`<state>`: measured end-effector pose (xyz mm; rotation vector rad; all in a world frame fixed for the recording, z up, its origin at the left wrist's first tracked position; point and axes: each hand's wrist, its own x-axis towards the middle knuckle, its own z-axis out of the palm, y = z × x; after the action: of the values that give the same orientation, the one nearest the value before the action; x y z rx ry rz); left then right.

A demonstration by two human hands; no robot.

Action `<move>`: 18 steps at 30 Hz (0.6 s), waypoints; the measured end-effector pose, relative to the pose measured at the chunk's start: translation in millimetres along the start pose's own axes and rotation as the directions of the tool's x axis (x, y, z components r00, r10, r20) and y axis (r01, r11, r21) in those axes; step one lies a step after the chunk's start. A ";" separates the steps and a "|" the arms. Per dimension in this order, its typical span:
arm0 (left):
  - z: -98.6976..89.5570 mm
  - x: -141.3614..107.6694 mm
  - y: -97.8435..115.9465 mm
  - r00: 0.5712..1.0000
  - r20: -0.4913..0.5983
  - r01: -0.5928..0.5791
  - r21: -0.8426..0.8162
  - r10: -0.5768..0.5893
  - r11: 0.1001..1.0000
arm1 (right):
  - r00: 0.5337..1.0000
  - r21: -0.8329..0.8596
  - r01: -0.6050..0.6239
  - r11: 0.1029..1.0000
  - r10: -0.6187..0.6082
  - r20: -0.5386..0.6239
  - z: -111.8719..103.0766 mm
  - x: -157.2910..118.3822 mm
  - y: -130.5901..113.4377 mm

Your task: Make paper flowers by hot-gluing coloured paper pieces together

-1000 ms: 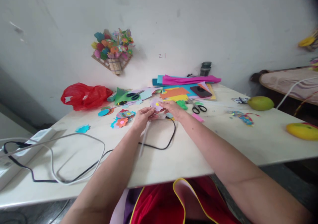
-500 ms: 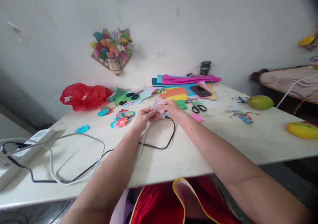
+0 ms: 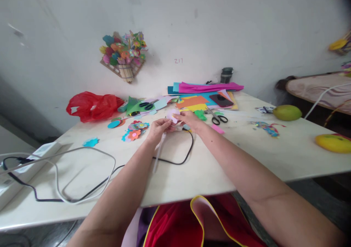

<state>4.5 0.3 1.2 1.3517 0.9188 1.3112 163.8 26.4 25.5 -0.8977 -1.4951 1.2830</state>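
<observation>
Smooth tbl (image 3: 214,148); L hand (image 3: 160,127), R hand (image 3: 190,120) w/ thin lilac flower (image 3: 170,113).

Centre: right hand (image 3: 189,120) partly hid lavender paper piece (image 3: 171,113); grip of left hand (image 3: 161,126) was too small to resolve. 7 o'clock: left forearm (image 3: 128,172) covered a stretch of black cord (image 3: 189,154). 8 o'clock: power strip (image 3: 45,149) was cut off. 3 o'clock: yellow mango (image 3: 332,144) ran past the edge.

The bare left arm (image 3: 120,185) slants in from the near left, the bare right arm (image 3: 246,174) from the near right, both of them angled toward the far middle. The left grip (image 3: 160,128) is pinched closed, thumb over curled fingers. Just right of it, the right grip (image 3: 190,119) also pinches, its thumb and fingers pointing left.
</observation>
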 end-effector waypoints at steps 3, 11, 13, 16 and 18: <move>1.0 -0.2 0.9 1.000 0.009 -0.014 -0.016 0.014 1.000 | 0.999 0.051 -0.019 0.999 0.017 0.039 -1.7 -3.4 -3.7; 1.7 0.0 1.9 0.999 -0.030 -0.010 -0.019 0.010 1.000 | 1.000 0.153 -0.009 0.988 0.012 -0.020 -4.8 -2.5 -4.7; 0.7 0.6 1.4 0.999 -0.052 -0.011 -0.022 0.009 1.000 | 0.993 0.148 0.003 0.989 0.014 -0.113 -7.0 1.1 -1.9; -0.4 1.5 0.7 0.998 -0.070 -0.010 -0.030 0.008 0.999 | 0.970 0.120 0.038 0.992 -0.008 -0.243 -10.7 6.3 2.1; -0.9 2.0 0.2 0.997 -0.076 -0.005 -0.033 0.003 0.999 | 0.949 0.119 0.077 0.990 -0.037 -0.313 -13.2 8.2 3.0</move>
<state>3.8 2.4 1.8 1.2862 0.9416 1.3830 173.9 38.6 24.2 -0.9164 -1.1690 1.1236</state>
